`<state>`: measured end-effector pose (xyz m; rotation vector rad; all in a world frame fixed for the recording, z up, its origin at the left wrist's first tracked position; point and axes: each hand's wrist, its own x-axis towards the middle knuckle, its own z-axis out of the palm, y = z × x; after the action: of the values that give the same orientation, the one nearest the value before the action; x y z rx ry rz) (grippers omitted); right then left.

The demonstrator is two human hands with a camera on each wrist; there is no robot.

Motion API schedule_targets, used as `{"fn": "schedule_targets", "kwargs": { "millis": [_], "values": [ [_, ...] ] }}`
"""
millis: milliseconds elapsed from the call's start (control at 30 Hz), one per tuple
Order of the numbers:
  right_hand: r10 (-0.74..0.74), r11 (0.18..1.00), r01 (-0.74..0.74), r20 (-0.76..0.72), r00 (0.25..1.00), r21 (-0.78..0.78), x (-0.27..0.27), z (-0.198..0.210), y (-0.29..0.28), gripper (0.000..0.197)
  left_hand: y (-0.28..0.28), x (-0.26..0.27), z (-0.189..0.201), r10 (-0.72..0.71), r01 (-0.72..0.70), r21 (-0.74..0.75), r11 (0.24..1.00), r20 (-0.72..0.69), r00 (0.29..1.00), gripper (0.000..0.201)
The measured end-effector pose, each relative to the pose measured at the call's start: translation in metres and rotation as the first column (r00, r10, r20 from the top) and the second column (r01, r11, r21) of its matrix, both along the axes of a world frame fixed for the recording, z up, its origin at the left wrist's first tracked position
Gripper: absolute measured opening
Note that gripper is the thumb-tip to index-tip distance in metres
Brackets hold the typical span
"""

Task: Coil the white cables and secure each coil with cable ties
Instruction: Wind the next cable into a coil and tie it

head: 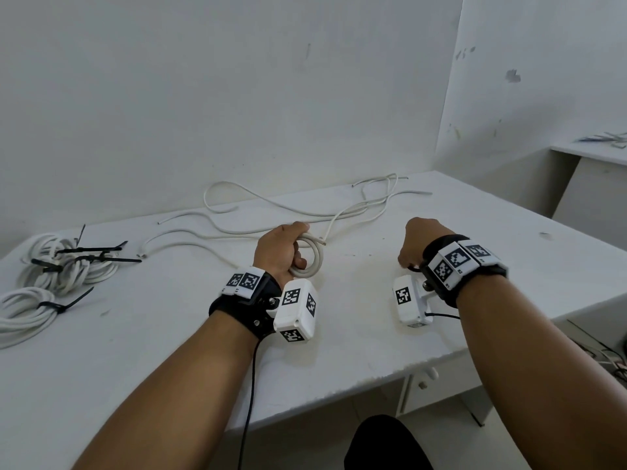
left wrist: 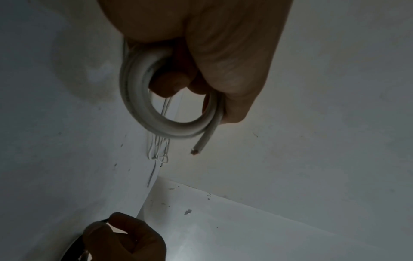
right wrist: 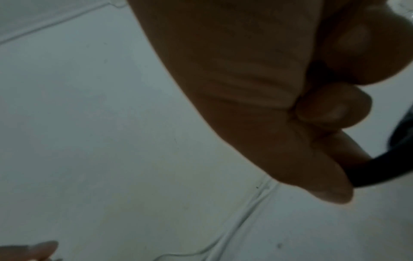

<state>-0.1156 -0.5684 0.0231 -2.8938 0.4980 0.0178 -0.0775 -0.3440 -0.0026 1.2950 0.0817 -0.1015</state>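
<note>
Far left of the left hand (head: 280, 247), on the table (head: 356, 334): 2 tied coils (head: 59, 266), white, bound with black ties (head: 90, 251), one bundle nearer the wall, the other (head: 25, 308) nearer the table edge. Between those and the left hand: loose cables (head: 237, 218) snaking across the table toward the wall. In the left hand: a small coil (head: 310, 257), fingers curled through its centre and thumb pressed on top, cut end (left wrist: 196, 150) poking out beyond the thumb, the rest of that cable trailing away toward the wall. Right of it, well apart: the right hand (head: 419, 242), fingers curled into a fist, gripping a black tie (right wrist: 380, 169) that sticks out below the thumb in the right wrist view. Right of that hand: bare table, then a second white desk (head: 590, 152) by the wall.
</note>
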Motion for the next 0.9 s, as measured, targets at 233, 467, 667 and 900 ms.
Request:
{"fn": "schedule_targets", "kwargs": {
  "millis": [233, 467, 667, 900],
  "values": [
    [0.069, 0.989, -0.089, 0.165, 0.984, 0.121, 0.008, 0.022, 0.027, 0.011, 0.033, 0.006, 0.011, 0.039, -0.040, 0.019, 0.999, 0.055, 0.998, 0.028],
    [0.086, 0.824, -0.202, 0.235, 0.968, 0.529, 0.040, 0.017, 0.079, 0.032, 0.102, 0.010, 0.017, 0.167, -0.165, -0.025, 0.986, 0.069, 0.984, 0.033],
    [0.169, 0.674, -0.299, 0.253, 0.953, 0.676, 0.068, 0.001, 0.153, 0.020, 0.148, 0.006, 0.001, 0.236, -0.235, -0.063, 0.970, 0.000, 0.972, 0.032],
    [0.439, 0.394, -0.598, 0.429, 0.789, 0.698, 0.071, -0.015, 0.213, 0.022, 0.169, 0.010, -0.007, 0.053, -0.048, 0.042, 0.998, -0.147, 0.988, 0.015]
  ]
}}
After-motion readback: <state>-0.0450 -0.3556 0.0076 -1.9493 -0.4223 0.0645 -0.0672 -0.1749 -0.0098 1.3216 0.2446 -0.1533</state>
